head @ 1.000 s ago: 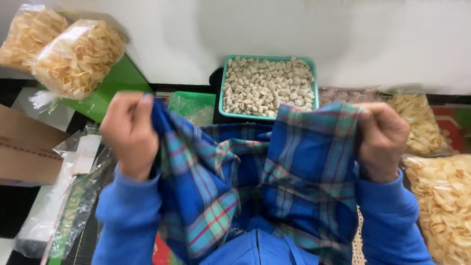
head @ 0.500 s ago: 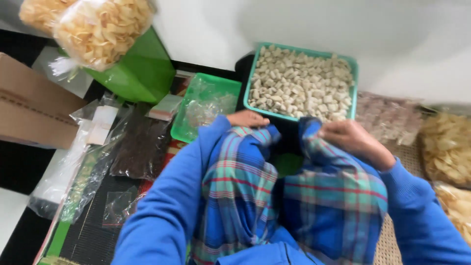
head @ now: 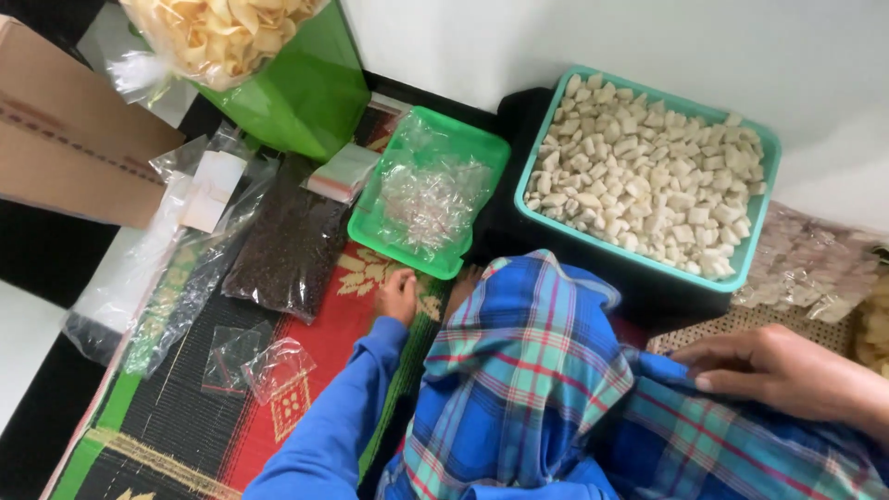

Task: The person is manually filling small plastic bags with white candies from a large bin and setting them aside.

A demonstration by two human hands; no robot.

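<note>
The blue plaid cloth [head: 556, 389] now lies spread over the person's lap at six o'clock, no longer lifted before the chest as it was a second ago. The teal basket [head: 764, 222] of pale chunks sits at one o'clock, nearer than before. The right hand [head: 787, 370] has dropped to four o'clock, fingers flat and open on the cloth. The left hand [head: 400, 296] has let go and rests at the centre on the woven mat [head: 315, 370], fingers curled shut, just below the small green tray [head: 482, 153]
</note>
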